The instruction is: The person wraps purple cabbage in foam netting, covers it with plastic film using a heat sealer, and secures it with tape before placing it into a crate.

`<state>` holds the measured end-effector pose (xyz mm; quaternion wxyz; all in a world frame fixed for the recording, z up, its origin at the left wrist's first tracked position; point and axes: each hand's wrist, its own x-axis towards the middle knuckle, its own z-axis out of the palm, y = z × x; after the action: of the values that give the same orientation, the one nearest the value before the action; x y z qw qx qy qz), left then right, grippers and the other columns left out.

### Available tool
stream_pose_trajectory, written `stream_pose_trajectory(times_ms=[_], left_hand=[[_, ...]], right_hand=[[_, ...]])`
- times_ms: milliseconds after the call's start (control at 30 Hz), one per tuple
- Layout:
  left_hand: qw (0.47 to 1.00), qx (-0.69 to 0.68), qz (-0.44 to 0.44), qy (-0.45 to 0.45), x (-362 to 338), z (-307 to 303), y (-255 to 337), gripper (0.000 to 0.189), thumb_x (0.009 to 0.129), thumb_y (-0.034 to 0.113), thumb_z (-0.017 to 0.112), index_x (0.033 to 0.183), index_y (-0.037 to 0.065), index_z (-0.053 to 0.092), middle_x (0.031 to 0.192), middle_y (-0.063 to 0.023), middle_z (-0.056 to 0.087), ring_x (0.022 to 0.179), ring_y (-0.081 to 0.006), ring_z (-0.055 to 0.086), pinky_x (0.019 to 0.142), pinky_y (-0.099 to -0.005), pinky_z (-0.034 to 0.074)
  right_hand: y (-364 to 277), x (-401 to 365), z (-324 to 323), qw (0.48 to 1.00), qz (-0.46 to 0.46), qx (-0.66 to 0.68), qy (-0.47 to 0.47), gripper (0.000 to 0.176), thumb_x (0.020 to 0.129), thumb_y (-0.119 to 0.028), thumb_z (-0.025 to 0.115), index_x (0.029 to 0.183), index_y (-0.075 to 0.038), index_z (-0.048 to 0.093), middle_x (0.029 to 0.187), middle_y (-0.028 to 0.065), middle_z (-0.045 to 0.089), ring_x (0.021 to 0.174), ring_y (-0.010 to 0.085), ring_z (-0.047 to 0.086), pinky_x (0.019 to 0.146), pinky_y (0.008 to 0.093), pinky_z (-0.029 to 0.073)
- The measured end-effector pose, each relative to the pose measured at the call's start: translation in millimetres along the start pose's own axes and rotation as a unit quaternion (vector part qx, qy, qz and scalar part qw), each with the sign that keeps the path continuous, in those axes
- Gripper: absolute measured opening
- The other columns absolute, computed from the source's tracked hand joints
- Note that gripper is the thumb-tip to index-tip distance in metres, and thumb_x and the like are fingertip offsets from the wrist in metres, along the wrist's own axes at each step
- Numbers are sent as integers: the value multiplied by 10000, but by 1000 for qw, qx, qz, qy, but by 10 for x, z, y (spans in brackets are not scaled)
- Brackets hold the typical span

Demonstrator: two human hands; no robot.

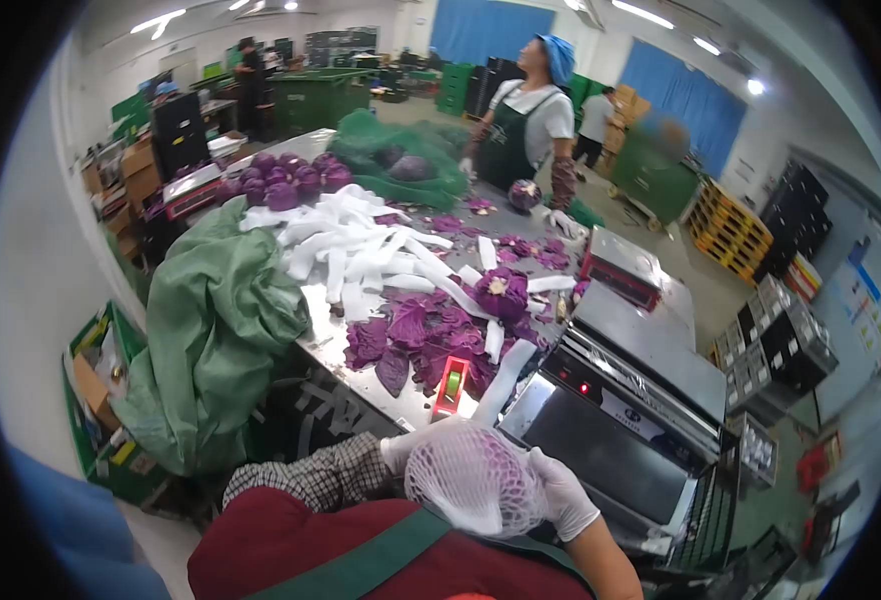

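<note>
A red cabbage in a white foam net (473,478) is held close to my chest. My right hand (567,496), in a white glove, grips the net's right side with the thumb on top. From the left, my left hand (407,452), also gloved, holds the cabbage; its fingers are mostly hidden behind the net. Just beyond, a red tape dispenser with a green roll (451,386) stands at the table edge. Loose purple leaves (426,330) and a trimmed red cabbage (502,293) lie behind it.
White foam nets (361,245) and a pile of red cabbages (286,180) cover the table's far left. A green sack (216,330) hangs at the left. A wrapping machine (611,420) stands at the right. Across the table, a co-worker (531,120) stands near another cabbage (524,195).
</note>
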<state>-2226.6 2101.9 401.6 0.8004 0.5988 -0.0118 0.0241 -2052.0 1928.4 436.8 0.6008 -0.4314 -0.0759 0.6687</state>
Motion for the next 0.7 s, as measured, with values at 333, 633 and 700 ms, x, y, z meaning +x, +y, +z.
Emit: stream_pose_trajectory(times_ms=[333, 633, 700], left_hand=[[914, 331, 209, 109, -177, -194, 150, 483, 884, 231, 517, 1308, 46, 377, 1291, -94, 459, 1158, -219, 469, 1014, -346, 363], [736, 586, 248, 233, -52, -584, -34, 487, 773, 356, 605, 1183, 102, 543, 1218, -72, 540, 1133, -216, 498, 983, -361, 379], [723, 594, 271, 225, -13, -577, -48, 433, 834, 324, 494, 1205, 103, 522, 1212, -72, 545, 1073, -223, 540, 968, -358, 394]], right_hand=[[-44, -95, 503, 980, -132, -86, -122, 262, 845, -251, 606, 969, -23, 573, 803, 55, 597, 673, 130, 565, 603, 257, 468], [-60, 141, 937, 929, -207, 193, -236, 217, 877, -213, 482, 998, -45, 547, 779, 74, 540, 783, 223, 523, 844, 420, 416], [48, 254, 1012, 924, -118, 253, -261, 210, 852, -260, 556, 951, -75, 561, 935, 107, 588, 872, 225, 538, 734, 358, 445]])
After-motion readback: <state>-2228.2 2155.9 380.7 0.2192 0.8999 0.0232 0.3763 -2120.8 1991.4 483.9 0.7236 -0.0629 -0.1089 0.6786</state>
